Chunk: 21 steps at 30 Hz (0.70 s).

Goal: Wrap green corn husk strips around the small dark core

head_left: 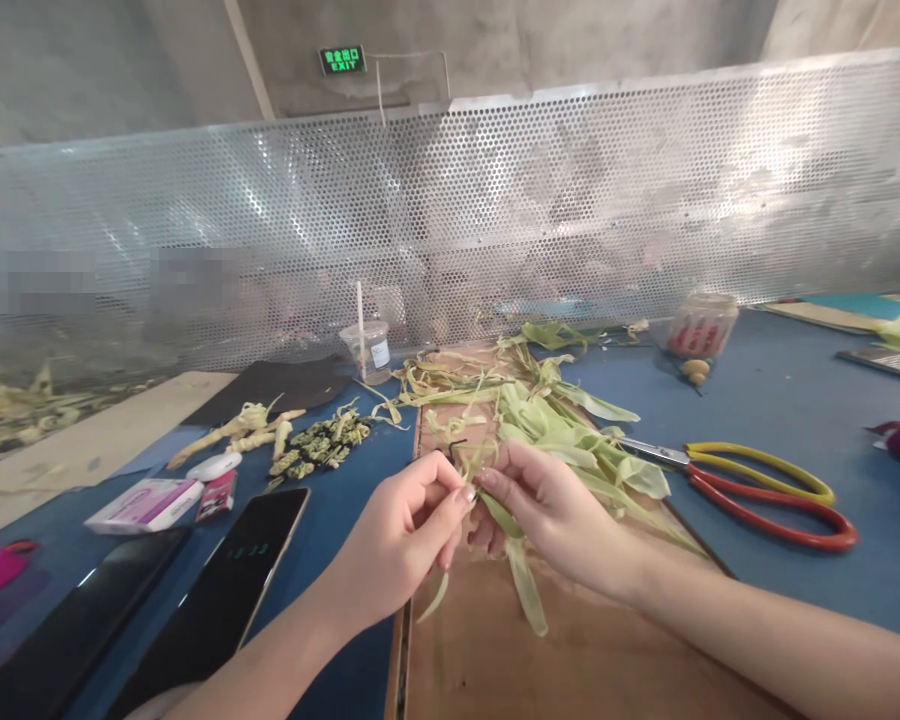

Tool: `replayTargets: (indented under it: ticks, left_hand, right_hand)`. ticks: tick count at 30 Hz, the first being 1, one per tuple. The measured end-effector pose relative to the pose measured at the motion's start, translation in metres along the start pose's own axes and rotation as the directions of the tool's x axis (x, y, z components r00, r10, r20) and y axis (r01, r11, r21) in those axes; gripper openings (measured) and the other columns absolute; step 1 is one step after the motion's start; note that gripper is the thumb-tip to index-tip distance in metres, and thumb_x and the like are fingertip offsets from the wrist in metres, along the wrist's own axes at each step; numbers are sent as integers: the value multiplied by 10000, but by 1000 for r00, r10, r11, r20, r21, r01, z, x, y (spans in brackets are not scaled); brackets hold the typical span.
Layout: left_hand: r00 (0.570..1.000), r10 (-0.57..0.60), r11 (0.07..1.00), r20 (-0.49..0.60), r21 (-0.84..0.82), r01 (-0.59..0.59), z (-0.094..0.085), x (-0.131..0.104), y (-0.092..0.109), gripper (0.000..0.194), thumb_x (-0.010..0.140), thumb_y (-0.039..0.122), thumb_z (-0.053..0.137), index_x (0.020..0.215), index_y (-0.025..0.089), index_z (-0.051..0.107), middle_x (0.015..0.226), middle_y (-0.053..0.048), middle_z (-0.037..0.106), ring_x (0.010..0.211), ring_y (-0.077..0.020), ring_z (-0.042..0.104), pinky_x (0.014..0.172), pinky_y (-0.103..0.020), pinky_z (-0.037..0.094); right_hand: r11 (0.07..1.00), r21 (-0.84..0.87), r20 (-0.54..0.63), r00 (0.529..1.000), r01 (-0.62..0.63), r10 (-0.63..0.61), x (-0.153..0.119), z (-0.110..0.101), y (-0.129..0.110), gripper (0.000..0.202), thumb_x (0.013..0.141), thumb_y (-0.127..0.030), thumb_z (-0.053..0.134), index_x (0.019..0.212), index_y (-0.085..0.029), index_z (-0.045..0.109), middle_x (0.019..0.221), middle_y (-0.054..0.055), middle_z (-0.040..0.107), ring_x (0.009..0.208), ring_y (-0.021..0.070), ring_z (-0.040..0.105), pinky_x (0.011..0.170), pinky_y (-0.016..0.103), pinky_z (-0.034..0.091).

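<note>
Both hands meet over a brown wooden board (480, 640), pinching a narrow corn husk strip (526, 590) between them. My left hand (412, 530) has thumb and forefinger pressed together on one part of it. My right hand (551, 500) grips it close beside the left, and pale green ends hang down below the fingers. A small dark thread or wire (457, 445) shows just above the fingertips; I cannot tell what it is tied to. Behind the hands lies a heap of loose corn husks (547, 425). Scissors (757, 490) with one yellow and one red handle rest to the right.
On the left are two phones (229, 590), a white and purple box (146, 503), pale braided pieces (240, 430) and a greenish dried pile (326, 445). Farther back stand a plastic cup with straw (367, 350) and a jar (701, 325), before a perforated metal screen (495, 200).
</note>
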State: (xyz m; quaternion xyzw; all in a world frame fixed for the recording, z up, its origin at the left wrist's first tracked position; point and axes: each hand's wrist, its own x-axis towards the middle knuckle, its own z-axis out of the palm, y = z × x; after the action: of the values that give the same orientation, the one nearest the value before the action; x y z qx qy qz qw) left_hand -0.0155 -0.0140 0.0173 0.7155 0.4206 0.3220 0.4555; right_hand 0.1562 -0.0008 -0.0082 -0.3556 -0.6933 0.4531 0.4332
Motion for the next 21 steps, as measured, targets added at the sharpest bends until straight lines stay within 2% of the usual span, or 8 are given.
replayTargets:
  ticks: [5,10,14,16,21]
  left_hand:
    - [1000,20,1000,-12,8,-20,1,-1,2,226,888,357,438,731,195,415,466,87,424,434,-63,363,464,-194,302]
    - [999,-33,998,24,-55,34,0,3,2,208,885,370,429,775,194,441,562,43,565,458,-76,423,484,-205,359]
    - [998,-36,996,-42,-85,32,-2,8,0,181,852,368,494,830,190,475,640,17,622,463,-78,443,476,-209,367]
    - [996,-34,996,-82,-79,28,-4,9,-1,182,842,369,510,834,189,484,653,12,630,479,-81,453,472,-206,358]
    - [992,-21,997,-124,-80,11,-7,11,-2,264,830,351,528,1043,197,500,658,8,631,510,-106,486,506,-227,379]
  right_hand:
    - [1000,-12,-68,997,21,-22,-1,1,1,286,863,-433,479,724,-186,448,622,-6,542,584,126,560,537,252,447]
    - [996,83,-6,1000,-26,27,5,-6,1,287,866,-460,459,785,-185,471,684,-8,530,618,121,551,570,257,447]
    - [964,259,21,999,-53,49,9,-12,0,242,856,-429,501,937,-205,463,815,-8,526,715,115,546,662,269,459]
    - [953,296,47,998,-59,47,9,-14,-1,222,852,-403,517,926,-198,475,858,3,530,756,119,539,713,286,454]
    - [993,116,118,993,4,-18,8,-15,-2,200,829,-342,556,746,-164,520,919,34,537,837,151,528,769,302,419]
